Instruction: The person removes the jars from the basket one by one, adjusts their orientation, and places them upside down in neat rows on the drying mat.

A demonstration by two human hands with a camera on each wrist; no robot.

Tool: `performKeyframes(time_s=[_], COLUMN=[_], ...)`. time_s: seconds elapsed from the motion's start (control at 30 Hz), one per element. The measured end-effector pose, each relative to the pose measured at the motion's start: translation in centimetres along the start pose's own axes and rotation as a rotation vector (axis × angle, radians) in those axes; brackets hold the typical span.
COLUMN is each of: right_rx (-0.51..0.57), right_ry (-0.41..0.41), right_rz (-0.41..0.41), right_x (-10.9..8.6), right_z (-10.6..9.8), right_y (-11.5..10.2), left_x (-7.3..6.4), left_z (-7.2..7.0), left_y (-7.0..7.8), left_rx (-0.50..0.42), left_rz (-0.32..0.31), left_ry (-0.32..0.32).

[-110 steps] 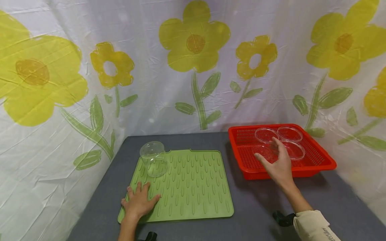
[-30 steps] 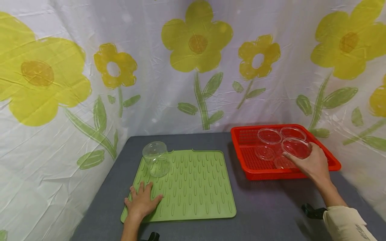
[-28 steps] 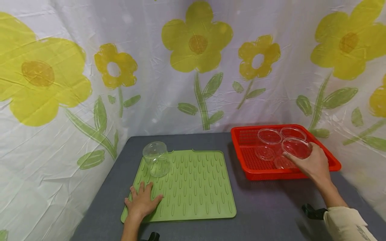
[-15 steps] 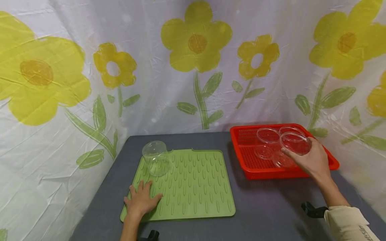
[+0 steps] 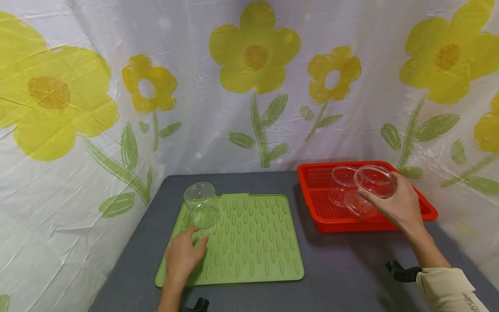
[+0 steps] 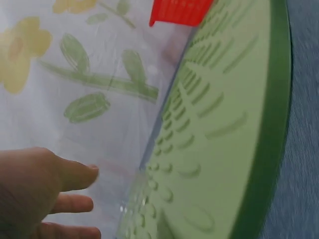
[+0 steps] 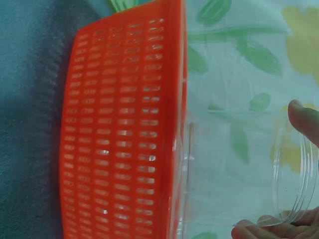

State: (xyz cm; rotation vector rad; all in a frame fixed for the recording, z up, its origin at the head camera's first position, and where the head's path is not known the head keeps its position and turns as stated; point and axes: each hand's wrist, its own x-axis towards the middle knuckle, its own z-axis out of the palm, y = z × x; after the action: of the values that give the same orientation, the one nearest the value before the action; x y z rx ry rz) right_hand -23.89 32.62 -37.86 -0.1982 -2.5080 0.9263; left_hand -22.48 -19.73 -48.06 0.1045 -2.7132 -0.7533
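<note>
My right hand (image 5: 403,201) grips a clear plastic jar (image 5: 366,207) round its top at the red basket (image 5: 335,227). In the right wrist view, thumb and fingers are on either side of the jar's ringed top, and its transparent body (image 7: 229,172) overlaps the basket rim. Over the left part of the green ridged mat (image 5: 253,247), my left hand (image 5: 181,253) hovers with relaxed, parted fingers and holds nothing. Just beyond its fingertips, another clear jar (image 5: 200,203) stands on the mat. The left wrist view shows this hand (image 6: 45,191) beside the mat.
More clear jars (image 5: 343,173) stand in the basket behind the held one. The dark grey table (image 5: 319,268) runs back to a white curtain (image 5: 195,147) with painted yellow flowers. Between mat and basket lies a strip of table.
My right hand first reached over the basket, then took hold of the front-right jar, and has now raised and tilted it slightly leftward. My left hand, earlier spread on the mat, has lifted toward the jar there.
</note>
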Motion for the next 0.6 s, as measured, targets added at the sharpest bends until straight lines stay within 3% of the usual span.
performKeyframes(time_s=[0.27,0.6], right_rx=[0.044,0.1], right_ry=[-0.002,-0.001], right_rz=[-0.046,-0.14], right_x=[-0.4,-0.9], right_z=[-0.2,0.6], right_y=[-1.9,-4.2], left_x=[0.3,0.1], left_z=[0.2,2.1], left_y=[2.5,5.6], left_rx=[-0.159,-0.213], left_rz=[0.047,0.157], left_ry=[0.05,0.098])
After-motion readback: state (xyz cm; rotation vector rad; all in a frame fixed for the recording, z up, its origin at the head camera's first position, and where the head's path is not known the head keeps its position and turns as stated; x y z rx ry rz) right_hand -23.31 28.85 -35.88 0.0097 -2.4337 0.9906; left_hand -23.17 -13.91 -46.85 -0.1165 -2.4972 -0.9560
